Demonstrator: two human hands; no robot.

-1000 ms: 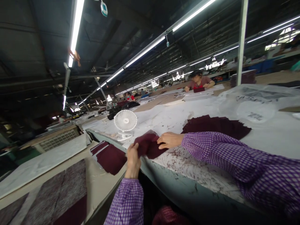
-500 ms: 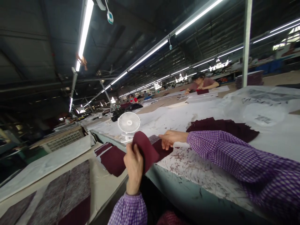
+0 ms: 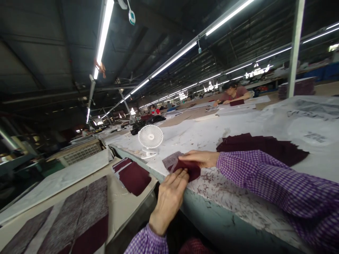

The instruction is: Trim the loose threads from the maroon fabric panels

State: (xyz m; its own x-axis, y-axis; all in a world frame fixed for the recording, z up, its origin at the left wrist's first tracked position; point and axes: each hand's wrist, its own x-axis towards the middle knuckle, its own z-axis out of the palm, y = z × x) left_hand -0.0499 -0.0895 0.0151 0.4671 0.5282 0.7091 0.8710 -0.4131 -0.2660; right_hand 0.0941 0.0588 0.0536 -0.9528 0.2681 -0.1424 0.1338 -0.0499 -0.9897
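At the near edge of the white-covered table lies a small maroon fabric piece (image 3: 194,171), partly hidden under both hands. My left hand (image 3: 171,192) has its fingers pressed together on the near side of the fabric, its thumb hidden. My right hand (image 3: 201,158) reaches in from the right, with its fingers closed over the top of the same fabric. A speckled grey-maroon piece (image 3: 171,160) sticks out to the left beneath it.
Fanned maroon pieces (image 3: 262,146) lie behind my right sleeve. A white fan (image 3: 150,137) stands at the table's left edge. The lower left surface holds a maroon stack (image 3: 135,178) and speckled panels (image 3: 90,201). A plastic bag (image 3: 307,120) lies right; a co-worker (image 3: 237,93) leans over farther back.
My left hand has moved right and brought the lifted maroon piece down onto the table edge. My right hand now lies over it. The view has shifted slightly.
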